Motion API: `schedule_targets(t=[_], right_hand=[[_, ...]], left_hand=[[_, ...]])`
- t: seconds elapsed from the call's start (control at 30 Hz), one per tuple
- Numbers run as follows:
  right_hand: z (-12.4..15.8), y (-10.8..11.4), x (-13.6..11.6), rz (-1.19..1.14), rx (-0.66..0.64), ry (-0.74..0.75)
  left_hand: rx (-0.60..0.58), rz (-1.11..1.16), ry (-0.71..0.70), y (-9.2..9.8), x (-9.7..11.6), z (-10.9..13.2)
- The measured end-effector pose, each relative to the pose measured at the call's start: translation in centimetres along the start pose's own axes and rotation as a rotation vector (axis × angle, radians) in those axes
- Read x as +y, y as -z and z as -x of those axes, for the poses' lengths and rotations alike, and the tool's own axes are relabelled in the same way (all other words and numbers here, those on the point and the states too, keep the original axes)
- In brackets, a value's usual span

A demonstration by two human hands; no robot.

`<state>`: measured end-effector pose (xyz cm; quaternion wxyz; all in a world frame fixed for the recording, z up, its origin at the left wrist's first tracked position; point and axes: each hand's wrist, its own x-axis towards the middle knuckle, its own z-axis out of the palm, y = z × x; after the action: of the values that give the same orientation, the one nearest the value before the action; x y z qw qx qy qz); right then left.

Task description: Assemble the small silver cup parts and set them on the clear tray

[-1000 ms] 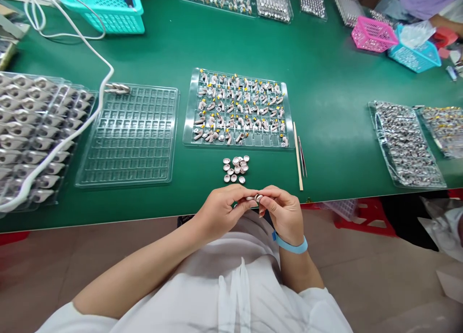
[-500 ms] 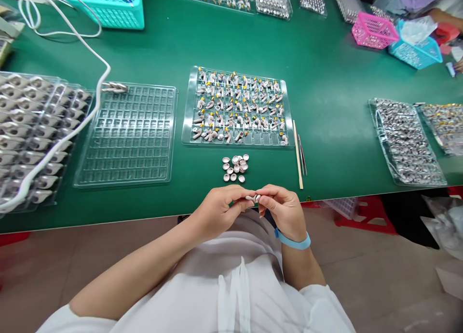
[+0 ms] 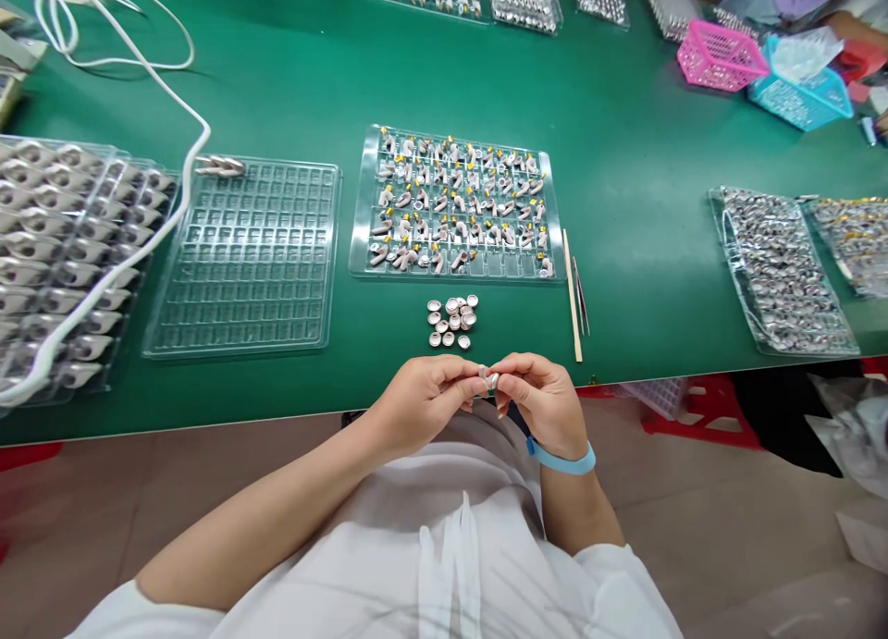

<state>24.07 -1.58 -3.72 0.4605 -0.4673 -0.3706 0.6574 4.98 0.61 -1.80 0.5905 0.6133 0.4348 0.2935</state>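
My left hand (image 3: 420,406) pinches a small pale stem-shaped piece (image 3: 483,372) between thumb and fingertips. Against it, my right hand (image 3: 546,406) pinches a small rounded, shiny cap (image 3: 492,381); the fingers partly cover both, so whether they are joined cannot be told. Just beyond the hands lies a loose cluster of small round caps (image 3: 454,322) on the green table (image 3: 624,251). Behind them, a clear tray (image 3: 496,267) holds rows of pale curved pieces with yellow bits. A wooden stick (image 3: 573,297) and tweezers (image 3: 581,297) lie right of that tray.
A clear gridded tray (image 3: 242,278) with a few metallic pieces at its top stands left. Trays of grey shells (image 3: 69,251) lie farther left under a white cable (image 3: 198,149). Filled trays (image 3: 783,278), a pink basket (image 3: 721,58) and a blue basket (image 3: 797,98) are right, near another person.
The turquoise basket at the far left has gone from view. Between my fingers the pale piece has turned more upright and the cap has rotated; both hands stay in place.
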Motion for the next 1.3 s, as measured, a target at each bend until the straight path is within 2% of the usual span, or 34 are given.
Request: schedule_targets(t=[0.43,0.67,0.87,1.3], right_hand=[[0.34,-0.39,-0.19,0.065,0.014,0.073],[0.68,-0.75,-0.14,0.136,0.031,0.210],[0.68,-0.74,0.24,0.157,0.047,0.333],[0.39,-0.45,0.63,0.161,0.019,0.345]], left_hand=[[0.034,0.234,0.114,-0.31,0.37,-0.09],[0.004,0.366,0.185,-0.34,0.51,-0.24],[0.022,0.422,0.237,-0.34,0.38,-0.20],[0.022,0.427,0.270,-0.37,0.55,-0.38]])
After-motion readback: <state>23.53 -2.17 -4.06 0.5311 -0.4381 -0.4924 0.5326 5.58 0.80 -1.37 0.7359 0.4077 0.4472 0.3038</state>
